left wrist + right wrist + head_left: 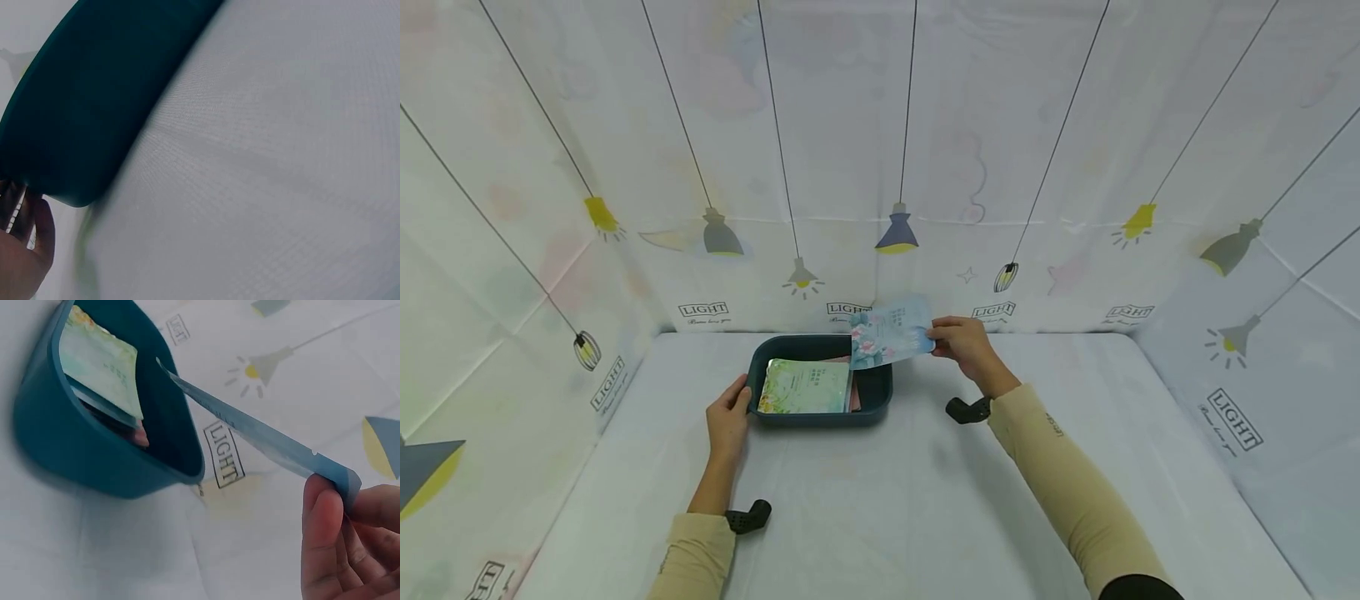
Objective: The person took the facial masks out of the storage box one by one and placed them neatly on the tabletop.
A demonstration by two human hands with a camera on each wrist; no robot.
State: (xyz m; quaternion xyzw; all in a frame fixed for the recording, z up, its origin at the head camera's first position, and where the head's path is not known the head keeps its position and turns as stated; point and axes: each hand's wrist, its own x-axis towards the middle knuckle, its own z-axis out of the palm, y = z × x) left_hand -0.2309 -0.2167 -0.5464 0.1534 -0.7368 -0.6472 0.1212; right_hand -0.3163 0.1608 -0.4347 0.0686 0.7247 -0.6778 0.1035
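In the head view, my right hand (966, 346) holds up a blue sachet (887, 333) with pink flowers by its right edge. Thumb and fingers pinch its end in the right wrist view, where the sachet (250, 434) shows nearly edge-on. Its far end overlaps the right part of a dark teal bin (820, 420). Inside the bin's left part lie a green floral sachet (805, 387) on top and other packets under it, partly hidden. My left hand (727, 421) rests against the bin's left end, fingers extended along the outer wall (81, 106).
The bin stands on a white-covered table (880, 508), near the back wall sheet (835, 167) printed with hanging lamps. Black wrist mounts (967, 410) stick out at both sleeves.
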